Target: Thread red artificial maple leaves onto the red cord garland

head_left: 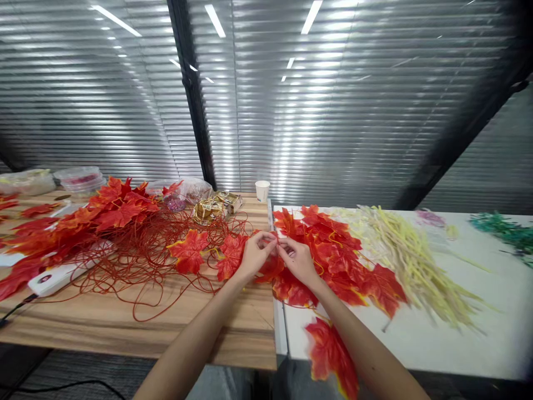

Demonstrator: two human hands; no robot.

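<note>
My left hand [256,253] and my right hand [295,257] meet over the seam between two tables. Fingertips of both are pinched together, and what lies between them is too small to make out; red cord and leaf parts show around them. Just left of my left hand lie a red leaf [231,255] and an orange-red leaf [190,251]. A pile of red maple leaves [339,255] spreads beside and beyond my right hand. Below my right forearm, one red leaf [331,355] hangs at the table's front edge.
Tangled red cord [145,250], more leaves [120,208] and a white power strip [70,269] cover the wooden table [104,330]. Farther back are gold wrappers [208,211] and a paper cup [262,191]. Yellow strips [410,261] and green tinsel [506,233] lie on the white table [466,344].
</note>
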